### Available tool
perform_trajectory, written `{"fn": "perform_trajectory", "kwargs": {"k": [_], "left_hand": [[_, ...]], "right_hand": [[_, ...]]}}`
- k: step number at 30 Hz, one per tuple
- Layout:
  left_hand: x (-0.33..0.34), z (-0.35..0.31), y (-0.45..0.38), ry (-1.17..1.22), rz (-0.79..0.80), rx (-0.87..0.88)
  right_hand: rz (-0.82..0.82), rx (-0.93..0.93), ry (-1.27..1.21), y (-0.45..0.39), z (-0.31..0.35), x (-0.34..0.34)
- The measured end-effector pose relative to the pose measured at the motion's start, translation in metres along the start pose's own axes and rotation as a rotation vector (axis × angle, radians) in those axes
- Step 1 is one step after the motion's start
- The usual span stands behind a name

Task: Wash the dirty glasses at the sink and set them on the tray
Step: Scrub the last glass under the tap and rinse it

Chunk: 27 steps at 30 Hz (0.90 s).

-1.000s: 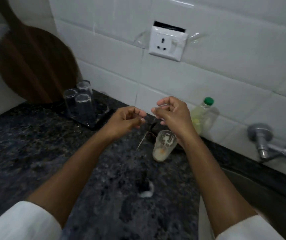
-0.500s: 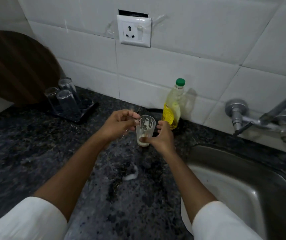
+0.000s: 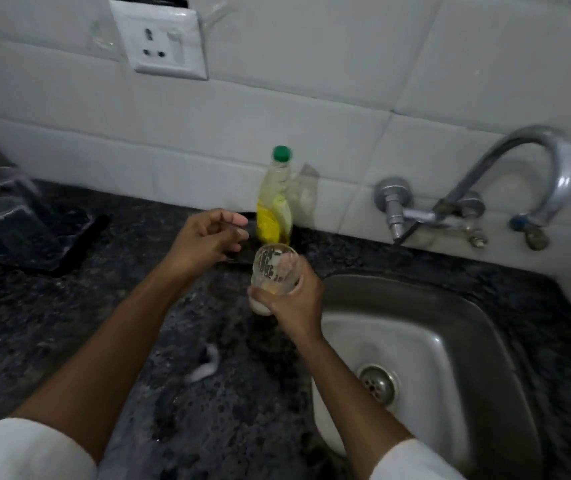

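Note:
My right hand [image 3: 292, 308] grips a dirty glass [image 3: 272, 268] with printed marks and milky residue at its bottom, holding it tilted above the counter just left of the steel sink [image 3: 426, 296]. My left hand [image 3: 204, 239] hovers to the glass's upper left with fingers curled towards the thumb; I cannot tell if it pinches anything thin. A black tray [image 3: 73, 244] at the far left carries several clear glasses [image 3: 7, 202], blurred.
A yellow dish-soap bottle [image 3: 273, 206] with a green cap stands against the tiled wall behind the glass. The curved tap [image 3: 540, 168] juts from the wall over the sink. A white smear [image 3: 204, 367] lies on the dark granite counter. A wall socket [image 3: 161, 39] is above.
My right hand has taken hold of the dirty glass and lifted it towards the sink. My left hand has drawn back from the rim. The view has swung right.

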<state>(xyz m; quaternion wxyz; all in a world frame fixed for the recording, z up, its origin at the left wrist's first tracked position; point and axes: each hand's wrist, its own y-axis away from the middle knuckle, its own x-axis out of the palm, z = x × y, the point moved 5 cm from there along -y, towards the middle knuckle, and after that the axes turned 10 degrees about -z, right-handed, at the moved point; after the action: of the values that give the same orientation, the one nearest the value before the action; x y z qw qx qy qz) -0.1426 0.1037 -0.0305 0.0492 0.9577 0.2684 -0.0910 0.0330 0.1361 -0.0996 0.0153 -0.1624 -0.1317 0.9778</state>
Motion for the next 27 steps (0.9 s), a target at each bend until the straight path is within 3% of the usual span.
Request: {"fn": "perform_trajectory", "kwargs": {"k": [7, 13, 19, 23, 27], "left_hand": [[0.154, -0.02, 0.003, -0.067, 0.165, 0.045], [0.233, -0.039, 0.023, -0.108, -0.056, 0.129], [0.256, -0.05, 0.029, -0.181, -0.29, 0.131], [0.259, -0.055, 0.032, -0.272, -0.34, 0.199], [0.262, -0.051, 0.031, -0.188, -0.332, 0.199]], "right_hand": [[-0.217, 0.07, 0.149, -0.003, -0.043, -0.163], [-0.292, 0.221, 0.202, -0.005, -0.095, -0.251], [-0.263, 0.241, 0.191, -0.014, -0.112, -0.277], [-0.229, 0.24, 0.179, -0.022, -0.109, -0.271], [-0.227, 0.232, 0.147, -0.032, -0.104, -0.259]]}}
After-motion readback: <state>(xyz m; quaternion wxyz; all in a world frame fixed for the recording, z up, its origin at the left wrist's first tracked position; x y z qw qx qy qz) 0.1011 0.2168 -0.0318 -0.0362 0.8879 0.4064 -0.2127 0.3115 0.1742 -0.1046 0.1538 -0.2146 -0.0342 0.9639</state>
